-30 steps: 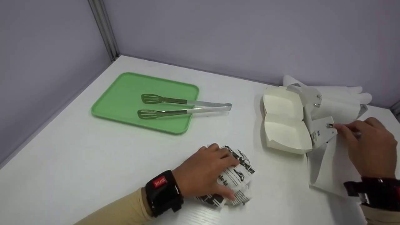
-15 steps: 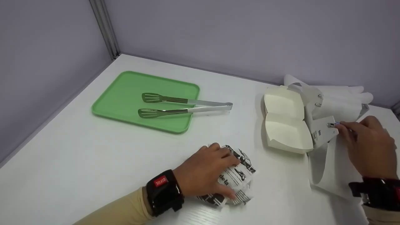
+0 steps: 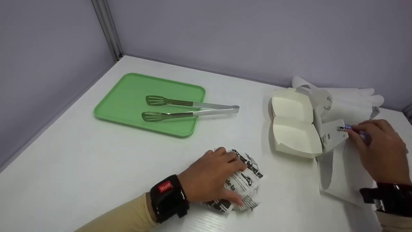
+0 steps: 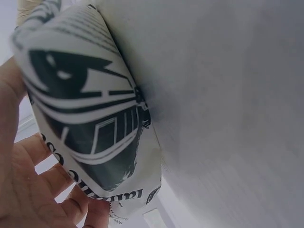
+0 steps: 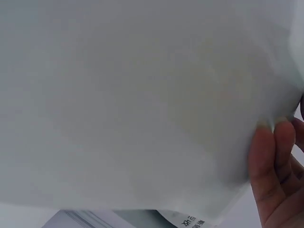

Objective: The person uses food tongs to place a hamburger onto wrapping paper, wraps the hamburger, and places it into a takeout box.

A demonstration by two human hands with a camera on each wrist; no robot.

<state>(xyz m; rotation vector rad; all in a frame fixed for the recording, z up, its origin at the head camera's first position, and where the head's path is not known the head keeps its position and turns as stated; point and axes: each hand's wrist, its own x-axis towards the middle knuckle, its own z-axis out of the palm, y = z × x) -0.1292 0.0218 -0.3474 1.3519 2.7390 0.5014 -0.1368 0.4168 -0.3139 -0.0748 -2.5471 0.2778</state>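
Note:
My left hand (image 3: 212,177) grips a bundle wrapped in black-and-white newsprint-style paper (image 3: 246,180), low on the white table. In the left wrist view the fingers (image 4: 52,178) curl along one side of this wrapped bundle (image 4: 95,114); its contents are hidden. At the right my right hand (image 3: 383,151) pinches a small shiny blue-purple strip (image 3: 348,127) beside the metal fastener on a white bracket (image 3: 333,135). Close to the right wrist camera hangs a white paper sheet (image 5: 133,104), with fingertips (image 5: 263,147) at its edge.
An open white clamshell box (image 3: 297,138) stands against the bracket. Behind it lie white rolls (image 3: 351,103) near the wall. A green tray (image 3: 128,100) sits at the back left, with metal tongs (image 3: 209,109) lying across its right edge.
More of the blue-purple strip shows between the right fingers, and that hand has shifted slightly to the right. My left hand and the wrapped bundle stay in place.

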